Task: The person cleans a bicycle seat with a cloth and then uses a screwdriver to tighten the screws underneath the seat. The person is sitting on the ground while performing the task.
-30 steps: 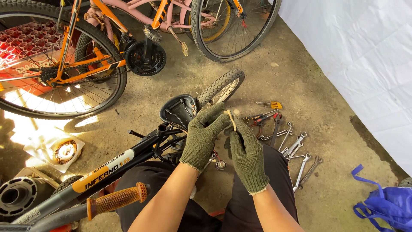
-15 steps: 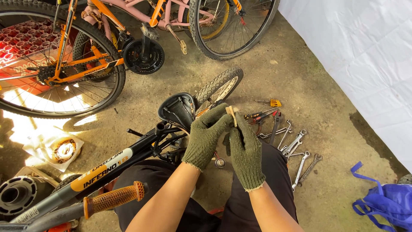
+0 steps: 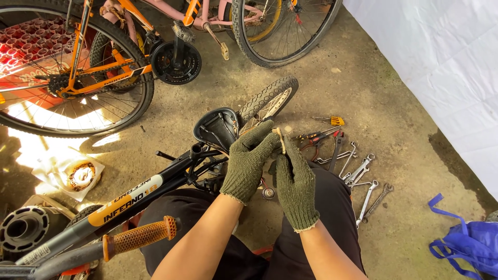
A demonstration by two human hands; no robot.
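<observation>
Both gloved hands pinch a small tan piece (image 3: 280, 139), mostly hidden between the fingertips and too small to identify; the left hand (image 3: 249, 158) grips from nine o'clock, the right hand (image 3: 295, 181) from six. Behind them sits a black saddle (image 3: 215, 128); wrenches (image 3: 358, 173) lie at three o'clock.

Two gloved hands are seen, left hand (image 3: 248, 162) and right hand (image 3: 295, 182). Three bicycle wheels (image 3: 267, 98) are counted, one saddle (image 3: 217, 127), one orange handlebar sleeve (image 3: 139, 237), one blue bag (image 3: 467, 243), and about six wrenches (image 3: 360, 171).
</observation>
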